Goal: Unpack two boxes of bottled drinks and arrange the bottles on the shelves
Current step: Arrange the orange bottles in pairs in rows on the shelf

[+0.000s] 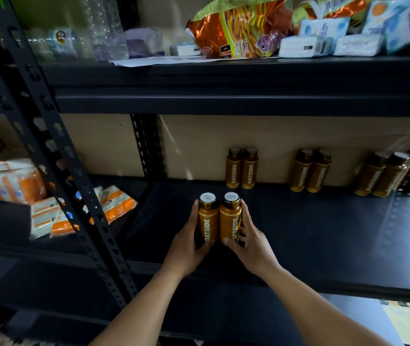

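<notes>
Dark steel racking with a cardboard back panel (pixel 199 146) fills my view, and the middle shelf (pixel 323 233) runs under both my hands. My left hand (pixel 186 248) is curled round the first bottle (pixel 208 221). My right hand (pixel 251 245) wraps the second bottle (pixel 230 218) the same way. The two stand upright and touching, near the shelf's front edge; whether their bases rest on it I cannot tell.

Beyond my hands, against the panel, stand three twos: the first pair (pixel 241 168) straight ahead, the second pair (pixel 310 171) further right, the third pair (pixel 381 174) furthest right. That is six placed and two in hand, eight counted. I judge the stocking is at an early stage, since most of the shelf is bare. I see no drinks box clearly, so what remains I cannot say.

Left of my left hand lie orange packets (pixel 114 208); above my hands lie snack bags (pixel 239 28).
</notes>
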`<state>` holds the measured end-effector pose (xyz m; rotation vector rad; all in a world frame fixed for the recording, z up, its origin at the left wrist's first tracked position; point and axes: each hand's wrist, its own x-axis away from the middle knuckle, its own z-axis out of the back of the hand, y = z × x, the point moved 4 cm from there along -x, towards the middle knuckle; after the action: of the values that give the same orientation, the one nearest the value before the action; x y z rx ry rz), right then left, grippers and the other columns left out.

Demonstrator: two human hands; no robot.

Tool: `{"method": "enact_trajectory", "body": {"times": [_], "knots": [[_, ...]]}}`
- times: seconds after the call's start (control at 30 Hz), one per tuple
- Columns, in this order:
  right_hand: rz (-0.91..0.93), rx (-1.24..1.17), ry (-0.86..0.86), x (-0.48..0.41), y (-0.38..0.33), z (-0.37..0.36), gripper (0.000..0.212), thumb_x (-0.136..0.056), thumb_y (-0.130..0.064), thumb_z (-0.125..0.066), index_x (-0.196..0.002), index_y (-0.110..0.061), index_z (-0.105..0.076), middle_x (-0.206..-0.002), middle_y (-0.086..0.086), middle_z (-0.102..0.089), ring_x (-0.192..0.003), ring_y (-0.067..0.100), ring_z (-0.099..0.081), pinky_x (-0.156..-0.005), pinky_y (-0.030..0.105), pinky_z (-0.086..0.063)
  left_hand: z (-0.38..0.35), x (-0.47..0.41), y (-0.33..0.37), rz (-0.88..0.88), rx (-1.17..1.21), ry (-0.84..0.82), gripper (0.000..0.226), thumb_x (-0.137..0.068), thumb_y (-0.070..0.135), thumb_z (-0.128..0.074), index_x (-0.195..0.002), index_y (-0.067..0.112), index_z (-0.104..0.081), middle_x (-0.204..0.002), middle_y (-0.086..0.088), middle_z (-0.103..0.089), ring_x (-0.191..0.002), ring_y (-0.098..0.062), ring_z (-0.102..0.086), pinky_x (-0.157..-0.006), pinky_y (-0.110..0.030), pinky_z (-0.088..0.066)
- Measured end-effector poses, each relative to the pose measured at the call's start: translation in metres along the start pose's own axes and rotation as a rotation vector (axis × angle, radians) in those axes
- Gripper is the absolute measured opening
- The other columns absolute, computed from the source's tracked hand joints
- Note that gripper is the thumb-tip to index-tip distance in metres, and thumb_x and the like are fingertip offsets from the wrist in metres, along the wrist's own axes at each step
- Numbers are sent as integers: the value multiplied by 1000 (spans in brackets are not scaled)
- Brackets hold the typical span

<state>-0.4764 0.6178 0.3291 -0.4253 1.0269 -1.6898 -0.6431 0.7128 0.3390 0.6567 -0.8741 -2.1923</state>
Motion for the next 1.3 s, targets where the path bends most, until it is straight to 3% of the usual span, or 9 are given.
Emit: {"method": "enact_trajectory", "body": {"times": [0.33,0.5,0.63,0.77,0.83,0.9,1.03,1.2,1.3], "knots": [[3,12,31,-35,-17,-38,109,-95,-30,-71,-151,-63,16,-147,-8,-54,-128,15,-58,-108,46,-50,24,-21,-32,-19,-49,51,102,-96,45,-64,-146,61,23,-163,9,-32,-138,-15,-48,-107,-34,-44],[8,21,57,-75,-23,-57,109,-97,-26,-68,-149,-64,21,-148,-6,-53,-128,15,-57,-109,44,-48,36,-56,-53,-10,-47,80,103,-97,36,-65,-145,63,23,-166,9,-24,-146,-14,-37,-111,-33,-36],[24,46,79,-116,-18,-67,111,-97,-25,-68,-147,-64,23,-155,-6,-48,-137,19,-50,-114,47,-43,39,-94,-68,25,-68,124,104,-97,37,-64,-143,63,26,-165,3,-28,-143,-23,-42,-112,-46,-41],[23,14,79,-156,-10,-75,110,-97,-27,-67,-147,-65,23,-149,-9,-53,-131,16,-54,-111,44,-44,39,-133,-87,110,-62,126,101,-98,41,-62,-142,63,27,-161,-1,-35,-140,-25,-46,-110,-46,-40],[11,-24,75,-177,-4,-78,106,-97,-27,-67,-149,-64,17,-142,-11,-55,-126,13,-55,-108,40,-45,42,-152,-93,118,-24,128,96,-97,41,-63,-150,59,15,-155,-1,-44,-135,-22,-49,-108,-43,-42],[-16,-25,61,-196,3,-81,92,-95,-31,-68,-153,-59,-2,-135,-12,-57,-123,12,-57,-107,39,-46,45,-167,-98,127,-23,138,92,-96,42,-64,-154,54,7,-150,-2,-49,-133,-23,-51,-107,-41,-41],[-46,44,54,-225,11,-86,51,-95,-36,-69,-141,-31,-47,-123,-8,-65,-118,17,-62,-101,35,-50,53,-189,-109,108,-40,163,100,-94,49,-64,-141,68,23,-154,-6,-46,-136,-31,-49,-111,-50,-38],[-2,99,44,-244,10,-86,64,-98,-36,-67,-153,-25,-38,-139,2,-58,-125,24,-58,-107,37,-46,56,-207,-119,60,-20,163,92,-94,45,-66,-140,70,9,-149,0,-52,-134,-24,-51,-103,-34,-38],[-56,87,35,-251,13,-87,61,-97,-40,-67,-150,-23,-42,-143,6,-54,-127,25,-55,-106,34,-44,55,-214,-125,52,-53,156,84,-96,43,-62,-137,76,4,-144,1,-58,-129,-22,-56,-104,-36,-44]]}}
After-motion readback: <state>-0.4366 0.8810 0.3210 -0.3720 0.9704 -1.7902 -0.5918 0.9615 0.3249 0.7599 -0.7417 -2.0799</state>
